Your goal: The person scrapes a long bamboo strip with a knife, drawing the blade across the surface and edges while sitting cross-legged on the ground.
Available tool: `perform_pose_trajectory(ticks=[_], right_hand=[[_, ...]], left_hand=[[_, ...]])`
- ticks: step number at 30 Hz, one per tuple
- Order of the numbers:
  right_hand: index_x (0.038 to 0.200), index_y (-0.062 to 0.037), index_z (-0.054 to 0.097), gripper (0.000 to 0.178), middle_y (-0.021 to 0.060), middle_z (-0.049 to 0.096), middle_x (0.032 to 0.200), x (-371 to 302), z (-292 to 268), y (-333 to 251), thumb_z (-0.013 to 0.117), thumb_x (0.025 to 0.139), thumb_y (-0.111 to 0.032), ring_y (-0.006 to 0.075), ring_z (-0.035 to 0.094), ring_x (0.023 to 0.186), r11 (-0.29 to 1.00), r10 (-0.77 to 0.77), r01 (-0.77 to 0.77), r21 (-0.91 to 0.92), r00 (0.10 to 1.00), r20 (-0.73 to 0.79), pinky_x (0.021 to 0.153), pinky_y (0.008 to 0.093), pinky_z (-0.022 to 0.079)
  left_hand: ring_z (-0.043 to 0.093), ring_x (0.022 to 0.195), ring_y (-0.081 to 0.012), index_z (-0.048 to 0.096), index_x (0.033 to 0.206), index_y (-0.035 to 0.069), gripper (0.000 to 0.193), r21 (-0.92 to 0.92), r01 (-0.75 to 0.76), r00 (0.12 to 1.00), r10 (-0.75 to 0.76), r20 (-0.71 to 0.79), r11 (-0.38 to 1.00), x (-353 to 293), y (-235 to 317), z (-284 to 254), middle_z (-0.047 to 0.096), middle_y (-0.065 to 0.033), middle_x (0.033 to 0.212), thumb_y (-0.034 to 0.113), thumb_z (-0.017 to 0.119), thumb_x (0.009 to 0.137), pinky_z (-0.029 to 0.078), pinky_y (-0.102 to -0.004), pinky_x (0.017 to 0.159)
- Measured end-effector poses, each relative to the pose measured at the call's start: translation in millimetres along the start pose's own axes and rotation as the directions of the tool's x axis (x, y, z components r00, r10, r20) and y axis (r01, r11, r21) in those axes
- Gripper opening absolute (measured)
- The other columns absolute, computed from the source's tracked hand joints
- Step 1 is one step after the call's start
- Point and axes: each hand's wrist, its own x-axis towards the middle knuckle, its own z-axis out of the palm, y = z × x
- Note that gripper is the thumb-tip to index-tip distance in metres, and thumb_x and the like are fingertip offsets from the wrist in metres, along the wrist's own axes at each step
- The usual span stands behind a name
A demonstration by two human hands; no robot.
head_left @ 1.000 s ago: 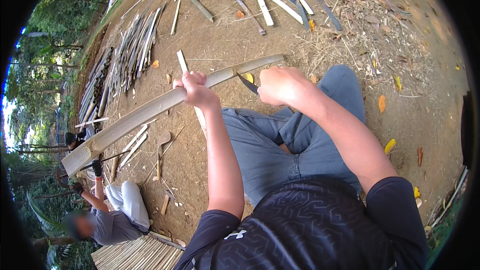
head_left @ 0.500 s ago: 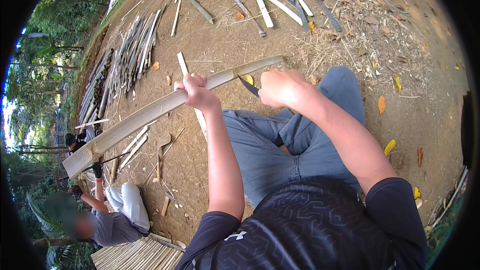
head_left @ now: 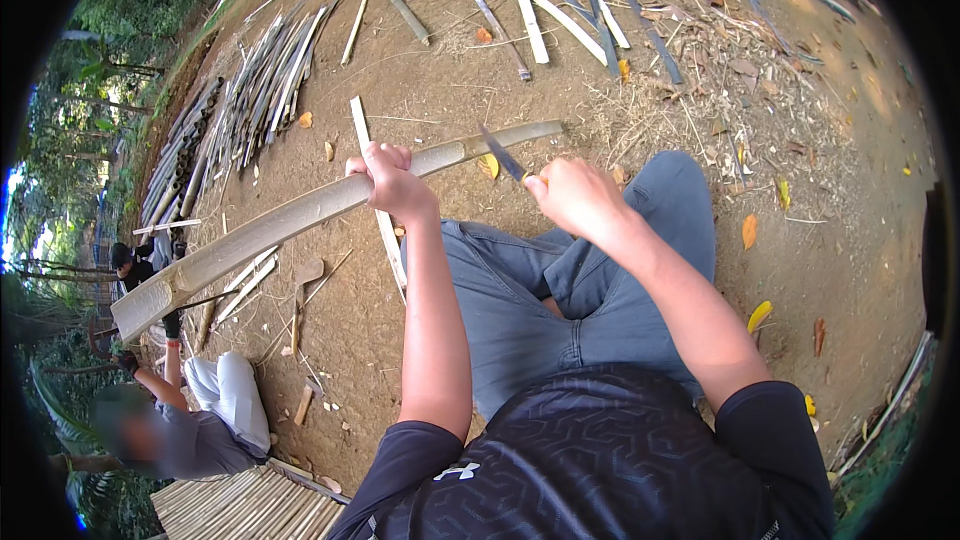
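left forearm nearly vertical in view, left hand (head_left: 397, 185) clenched around split bamboo strip (head_left: 275, 224) slanting across the front above the lap, right forearm angled inward, right hand (head_left: 582, 200) gripping knife (head_left: 509, 159), blade crossing strip's right part in view, contact unclear

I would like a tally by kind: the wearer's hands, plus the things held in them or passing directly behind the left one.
Hands, left hand and right hand: 2
Knife: 1
Wide bamboo piece: 1
Thin pale strip: 1
Total: 5
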Motion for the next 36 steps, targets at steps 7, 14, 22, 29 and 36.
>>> perform_pose_trajectory(ticks=[7,14,22,29,36], right_hand=[[0.083,0.0013,0.071,0.035,0.0205,0.069,0.075,-5,23,7,0.058,0.094,-0.030,0.0359,0.070,0.070,0.985,-0.101,0.080,-0.156,0.986,-0.130,0.065,0.0449,0.055],[0.079,0.0003,0.070,0.037,0.0181,0.069,0.074,0,12,4,0.059,0.094,-0.031,0.0352,0.070,0.073,0.968,-0.149,0.109,-0.225,0.974,-0.168,0.068,0.0445,0.055],[0.092,-0.0033,0.071,0.034,0.0175,0.065,0.067,48,46,43,0.057,0.097,-0.034,0.0303,0.066,0.064,0.953,-0.072,0.165,0.254,0.938,-0.338,0.062,0.0406,0.049],[0.100,-0.0081,0.072,0.032,0.0194,0.067,0.074,82,80,56,0.056,0.096,-0.036,0.0371,0.066,0.071,0.928,-0.115,0.236,0.289,0.918,-0.380,0.065,0.0439,0.051],[0.106,-0.0159,0.073,0.031,0.0167,0.070,0.079,70,65,39,0.057,0.094,-0.039,0.0361,0.069,0.079,0.973,-0.110,0.157,0.170,0.960,-0.258,0.071,0.0443,0.053]], left_hand=[[0.027,0.050,-0.0085,0.026,0.077,0.014,0.032,0.008,-0.013,0.999,0.013,-0.048,1.000,4,-6,-9,0.030,0.0028,0.056,-0.001,0.047,0.095,0.026,-0.0288,0.049],[0.028,0.048,-0.0077,0.027,0.076,0.014,0.031,-0.030,-0.026,1.000,0.026,0.003,0.999,5,-7,-14,0.033,0.0032,0.056,-0.001,0.047,0.095,0.025,-0.0283,0.048],[0.033,0.052,-0.0073,0.030,0.077,0.013,0.029,-0.009,0.022,1.000,-0.022,-0.008,1.000,-10,0,7,0.037,0.0025,0.059,0.002,0.049,0.096,0.030,-0.0274,0.050],[0.035,0.052,-0.0077,0.031,0.076,0.013,0.029,0.060,0.024,0.992,-0.017,-0.128,0.998,-9,-1,22,0.038,0.0023,0.060,0.004,0.051,0.094,0.031,-0.0275,0.049],[0.034,0.050,-0.0083,0.030,0.077,0.014,0.028,0.065,0.023,0.990,-0.014,-0.143,0.998,10,-5,3,0.038,0.0016,0.059,0.002,0.049,0.093,0.031,-0.0282,0.047]])
